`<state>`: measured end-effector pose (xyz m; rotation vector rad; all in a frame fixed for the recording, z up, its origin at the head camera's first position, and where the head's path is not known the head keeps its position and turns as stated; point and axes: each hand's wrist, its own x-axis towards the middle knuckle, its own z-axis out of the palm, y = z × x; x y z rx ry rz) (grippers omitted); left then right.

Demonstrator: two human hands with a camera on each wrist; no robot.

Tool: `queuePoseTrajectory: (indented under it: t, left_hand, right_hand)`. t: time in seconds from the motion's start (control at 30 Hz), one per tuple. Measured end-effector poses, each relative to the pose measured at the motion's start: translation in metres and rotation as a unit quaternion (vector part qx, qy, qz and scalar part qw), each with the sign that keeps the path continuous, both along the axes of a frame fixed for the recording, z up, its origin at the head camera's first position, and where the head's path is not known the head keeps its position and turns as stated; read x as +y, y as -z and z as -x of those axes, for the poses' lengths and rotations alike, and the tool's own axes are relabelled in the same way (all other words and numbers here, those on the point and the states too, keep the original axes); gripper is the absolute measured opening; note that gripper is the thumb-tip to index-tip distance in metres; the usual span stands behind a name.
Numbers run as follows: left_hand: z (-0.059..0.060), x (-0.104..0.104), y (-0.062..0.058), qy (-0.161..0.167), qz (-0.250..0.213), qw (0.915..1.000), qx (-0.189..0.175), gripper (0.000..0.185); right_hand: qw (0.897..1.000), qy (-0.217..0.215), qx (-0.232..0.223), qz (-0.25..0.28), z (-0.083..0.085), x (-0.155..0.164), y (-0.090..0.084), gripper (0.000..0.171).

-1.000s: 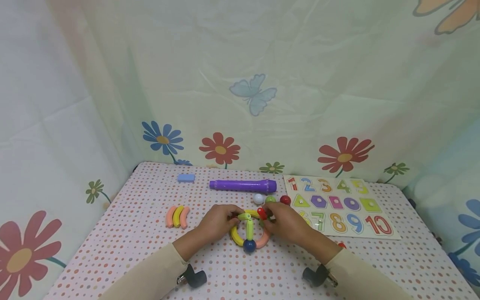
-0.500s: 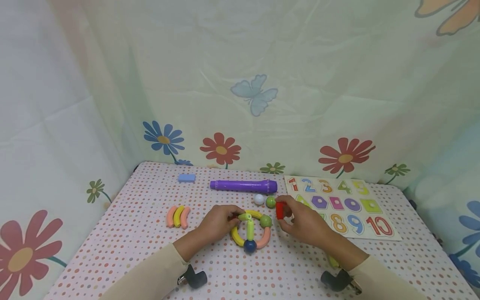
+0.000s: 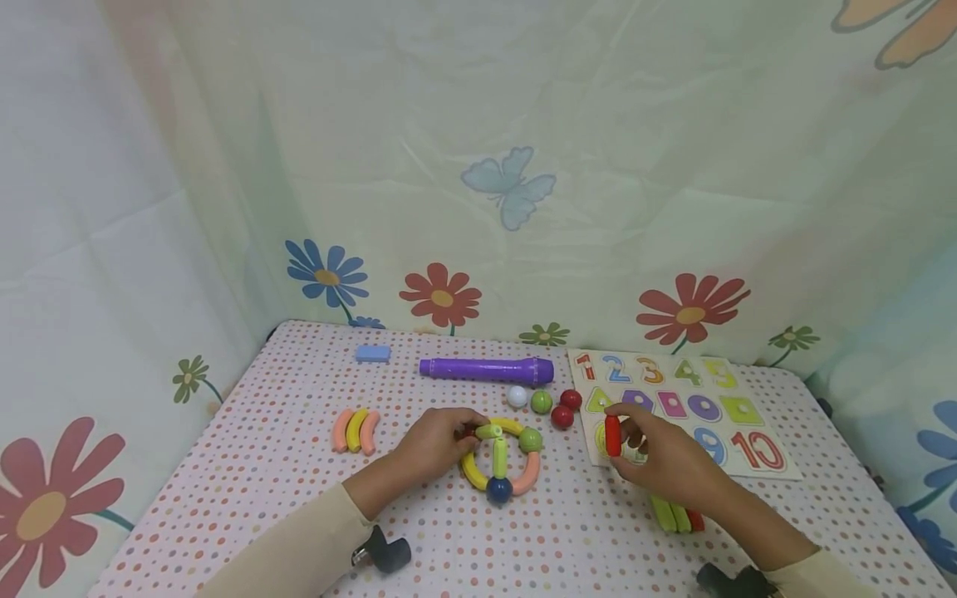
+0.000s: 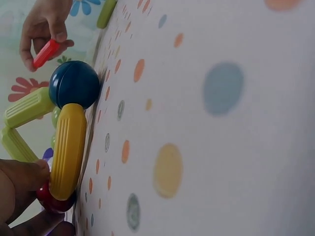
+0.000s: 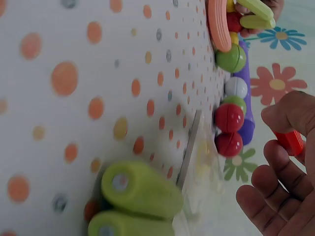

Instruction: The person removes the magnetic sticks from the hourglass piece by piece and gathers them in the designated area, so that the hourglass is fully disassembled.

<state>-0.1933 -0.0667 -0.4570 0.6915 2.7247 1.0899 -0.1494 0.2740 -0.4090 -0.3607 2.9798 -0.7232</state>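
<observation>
A ring of curved yellow and pink magnetic pieces joined by balls lies mid-table, with a navy ball (image 3: 499, 490) at the near side and a green ball (image 3: 530, 440) at the right. Two light green sticks (image 3: 500, 458) slant up from it, their tips close together. My left hand (image 3: 436, 443) grips the ring's red ball (image 4: 55, 199) at the left side, thumb against it and fingers beneath in the left wrist view. My right hand (image 3: 669, 448) pinches a short red stick (image 3: 613, 436) between thumb and index finger, raised over the number board's near left corner.
Behind the ring lie a white ball (image 3: 517, 397), another green ball (image 3: 542, 402), two red balls (image 3: 562, 417) and a purple tube (image 3: 486, 370). The number board (image 3: 785, 467) is at right. Loose green sticks (image 3: 671, 515) lie below my right wrist; curved pieces (image 3: 358, 431) and a blue block (image 3: 372, 354) at left.
My right hand has drawn the red stick away from the ring toward the right, uncovering the ring's green ball and the two loose red balls. The left hand stays in place.
</observation>
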Motion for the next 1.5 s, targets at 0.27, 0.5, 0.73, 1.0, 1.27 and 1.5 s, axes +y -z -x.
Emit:
queuePoseTrajectory:
  t: [0.27,0.5,0.73,1.0,1.27,1.5]
  left_hand:
    - [0.0,-0.004,0.0,0.018,0.006,0.9997,-0.018,0.04]
    - [-0.003,-0.01,0.001,0.015,0.032,0.999,-0.027,0.059]
    - [-0.008,-0.019,0.005,0.032,0.067,0.9965,-0.039,0.074]
    - [-0.013,-0.023,0.004,0.038,0.07,0.9959,-0.044,0.084]
    - [-0.015,-0.022,0.003,0.034,0.07,0.9963,-0.037,0.082]
    - [-0.013,-0.021,0.005,0.031,0.074,0.9959,-0.04,0.083]
  right_hand:
    - [1.0,0.003,-0.016,-0.003,-0.009,0.03,-0.001,0.072]
    - [0.999,0.036,-0.035,-0.022,-0.016,0.055,0.0,0.072]
    - [0.995,0.048,-0.079,-0.033,-0.02,0.079,0.002,0.076]
    - [0.991,0.043,-0.117,-0.043,-0.024,0.098,0.009,0.072]
    - [0.986,0.049,-0.151,-0.056,-0.03,0.102,0.02,0.069]
    - [0.982,0.047,-0.172,-0.062,-0.031,0.102,0.028,0.069]
